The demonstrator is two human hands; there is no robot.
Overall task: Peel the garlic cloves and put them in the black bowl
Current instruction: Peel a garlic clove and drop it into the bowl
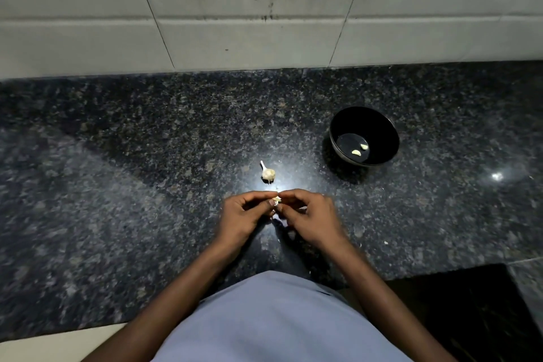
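Blue shirt [273, 323], granite counter [117, 170], tiled wall [235, 9]

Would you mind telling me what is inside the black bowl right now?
Two peeled garlic cloves lie on the bottom of the black bowl, slightly apart. The near wall hides a strip of the floor, so anything there cannot be seen.

- Garlic clove [276, 200]: mostly hidden between the fingertips of the left hand [245, 214] and right hand [308, 216]; peel state cannot be determined.
- Both forearms: cut off by the bottom edge.
- Pale fleck [385, 242] on the countertop [117, 185]: too small to identify.
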